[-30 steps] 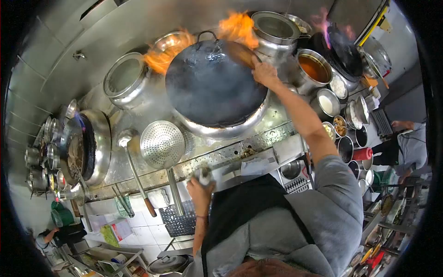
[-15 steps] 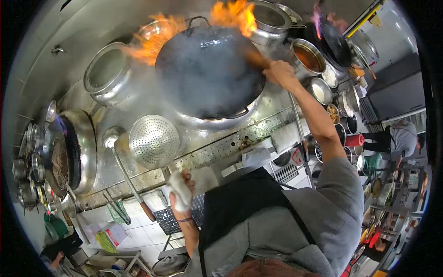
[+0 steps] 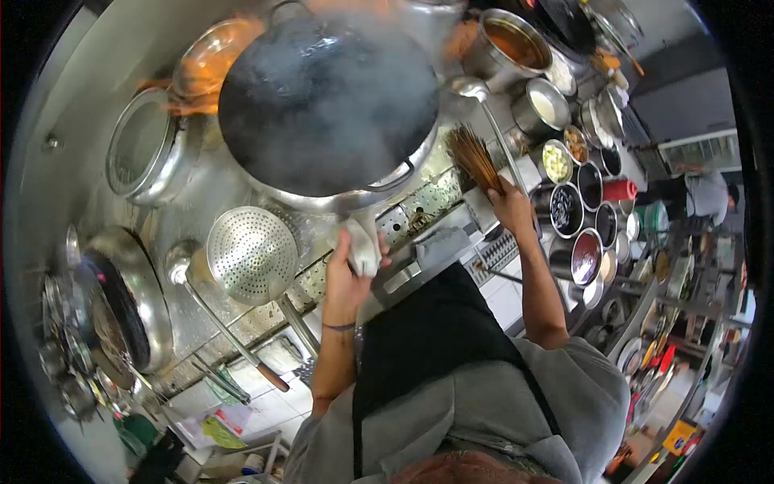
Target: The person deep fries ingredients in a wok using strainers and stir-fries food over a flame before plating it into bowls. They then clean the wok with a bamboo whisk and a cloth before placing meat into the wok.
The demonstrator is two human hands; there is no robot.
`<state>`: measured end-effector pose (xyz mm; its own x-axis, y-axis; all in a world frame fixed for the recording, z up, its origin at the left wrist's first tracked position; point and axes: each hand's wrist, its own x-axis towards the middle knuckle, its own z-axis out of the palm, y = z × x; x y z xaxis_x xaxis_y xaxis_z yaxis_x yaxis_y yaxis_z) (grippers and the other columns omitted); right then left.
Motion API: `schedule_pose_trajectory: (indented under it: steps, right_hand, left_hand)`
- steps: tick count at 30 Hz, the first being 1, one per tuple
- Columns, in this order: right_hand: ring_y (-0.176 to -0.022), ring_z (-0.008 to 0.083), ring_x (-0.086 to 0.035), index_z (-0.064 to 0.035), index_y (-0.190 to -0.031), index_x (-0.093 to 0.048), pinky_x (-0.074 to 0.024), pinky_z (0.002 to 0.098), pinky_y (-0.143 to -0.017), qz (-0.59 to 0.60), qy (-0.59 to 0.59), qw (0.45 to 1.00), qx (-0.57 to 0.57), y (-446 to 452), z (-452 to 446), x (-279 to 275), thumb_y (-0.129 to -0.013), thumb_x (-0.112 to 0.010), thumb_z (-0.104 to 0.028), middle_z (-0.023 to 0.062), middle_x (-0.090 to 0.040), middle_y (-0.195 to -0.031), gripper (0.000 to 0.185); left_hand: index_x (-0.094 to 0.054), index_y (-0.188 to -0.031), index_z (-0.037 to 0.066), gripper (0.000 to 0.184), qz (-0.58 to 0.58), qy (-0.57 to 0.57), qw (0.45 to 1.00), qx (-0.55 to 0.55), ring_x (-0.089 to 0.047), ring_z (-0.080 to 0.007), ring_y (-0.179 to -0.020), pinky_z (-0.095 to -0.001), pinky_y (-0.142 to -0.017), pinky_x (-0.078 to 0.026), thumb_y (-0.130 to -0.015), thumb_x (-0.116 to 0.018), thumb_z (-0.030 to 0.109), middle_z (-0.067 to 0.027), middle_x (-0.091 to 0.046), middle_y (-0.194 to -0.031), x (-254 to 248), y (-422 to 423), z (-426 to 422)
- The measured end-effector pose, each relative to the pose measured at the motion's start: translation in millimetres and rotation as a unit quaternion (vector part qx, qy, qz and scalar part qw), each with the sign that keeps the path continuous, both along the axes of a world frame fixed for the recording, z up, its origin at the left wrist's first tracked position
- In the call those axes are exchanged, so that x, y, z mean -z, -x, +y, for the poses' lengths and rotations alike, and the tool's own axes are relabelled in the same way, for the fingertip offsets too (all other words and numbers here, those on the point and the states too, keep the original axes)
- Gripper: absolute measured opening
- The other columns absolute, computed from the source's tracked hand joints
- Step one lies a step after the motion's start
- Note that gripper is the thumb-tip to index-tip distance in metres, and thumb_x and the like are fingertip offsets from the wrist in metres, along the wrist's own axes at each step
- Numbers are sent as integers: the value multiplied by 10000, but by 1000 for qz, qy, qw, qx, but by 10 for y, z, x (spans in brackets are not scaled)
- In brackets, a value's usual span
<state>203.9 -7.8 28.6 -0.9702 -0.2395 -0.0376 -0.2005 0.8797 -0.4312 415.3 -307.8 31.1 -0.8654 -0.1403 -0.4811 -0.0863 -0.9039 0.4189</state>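
A large black wok [image 3: 322,105] gives off smoke on the burner, with flames at its upper left. My left hand [image 3: 352,262] grips a folded white cloth [image 3: 360,244] just below the wok's near rim. My right hand [image 3: 510,203] is closed round the base of a bamboo brush [image 3: 474,155], whose bristles point up and left, to the right of the wok and apart from it. A round perforated strainer [image 3: 251,254] lies left of my left hand. Beside the strainer, a ladle [image 3: 181,262] rests with its wooden-ended handle over the counter's edge.
A lidded pot [image 3: 141,145] stands at the left, a second wok [image 3: 121,306] below it. At the right are a pot of orange liquid [image 3: 516,42], a long-handled ladle [image 3: 493,121] and several ingredient containers [image 3: 566,210]. A co-worker [image 3: 709,196] stands far right.
My right hand has drawn the brush out of the wok, down and right. My left hand has raised the cloth towards the wok's near rim. The view has shifted.
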Motion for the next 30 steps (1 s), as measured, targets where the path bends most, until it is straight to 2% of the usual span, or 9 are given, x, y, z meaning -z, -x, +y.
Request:
schedule_pose_trajectory:
  steps: [7, 9, 11, 13, 16, 19, 22, 25, 30]
  right_hand:
    - [-1103, 443, -545, -66, -1263, -615, -461, 492, -943, 172, 25, 984, 25, -456, 396, 203, -825, -722, -179, 276, -541, -1227, 465]
    - [-1126, 456, -527, -29, -1213, -626, -445, 505, -971, 187, 82, 979, 0, -789, 614, 218, -773, -756, -99, 272, -539, -1242, 463]
    - [-1195, 419, -527, -7, -1225, -619, -461, 483, -1010, 122, 81, 986, 79, -1179, 812, 84, -850, -714, -166, 266, -520, -1303, 419]
    - [-1136, 434, -564, 19, -1211, -616, -478, 488, -1001, 113, 155, 965, 178, -1572, 1055, -129, -839, -679, -121, 262, -570, -1227, 403]
    - [-1148, 403, -572, -7, -1247, -611, -506, 463, -976, 81, 166, 928, 324, -2225, 1669, 95, -863, -670, -132, 258, -543, -1259, 409]
    - [-1026, 381, -624, 16, -1177, -663, -528, 454, -939, 71, 162, 856, 485, -3034, 2304, 233, -902, -618, -165, 241, -613, -1156, 332]
    - [-970, 321, -678, -19, -1100, -714, -539, 397, -880, 116, 134, 716, 675, -4100, 3039, 600, -878, -619, -161, 222, -700, -1033, 280]
    - [-787, 192, -685, 3, -1131, -684, -572, 331, -644, 156, 378, 429, 805, -5356, 3624, 637, -919, -607, -123, 138, -723, -981, 259]
    - [-713, 232, -628, -12, -1019, -535, -574, 397, -585, 457, 396, 118, 788, -7389, 4097, 879, -931, -574, -183, 81, -567, -788, 196]
  left_hand:
    - [-585, -1156, 59, 442, 121, -120, 985, 9, -623, -276, -1014, -418, -954, -507, -1017, -479, 465, -133, -655, -1096, 296, 897, -243]
    - [-589, -1224, 59, 397, 150, -5, 988, 25, -645, -273, -1033, -472, -993, -505, -951, -654, 339, -97, -664, -1177, 535, 808, -323]
    - [-572, -1178, -38, 363, 133, 615, 776, 50, -638, -233, -972, -398, -891, -571, -898, -722, 138, -173, -649, -1111, -341, 781, 147]
    - [-559, -1184, -67, 351, 82, 718, 685, 89, -629, -260, -947, -371, -862, -562, -880, -706, 31, -199, -637, -1098, -208, 862, -55]
    - [-542, -1240, -68, 413, 105, 569, 805, 134, -619, -294, -998, -403, -886, -538, -871, -690, 47, -205, -625, -1118, 465, 1094, -650]
    - [-540, -1249, -67, 424, 123, 591, 784, 145, -613, -300, -1005, -410, -888, -530, -866, -680, 49, -202, -620, -1114, 324, 1374, -336]
    - [-545, -1234, -66, 408, 174, 671, 710, 126, -610, -292, -990, -405, -880, -529, -863, -674, 43, -194, -620, -1097, -273, 1591, 732]
    - [-550, -1220, -66, 392, 256, 708, 649, 111, -607, -284, -976, -400, -871, -528, -861, -668, 38, -186, -619, -1080, -778, 1878, 1670]
    - [-559, -1196, -64, 365, 373, 708, 593, 90, -602, -270, -952, -391, -857, -526, -856, -658, 29, -172, -618, -1053, -1465, 2099, 3175]
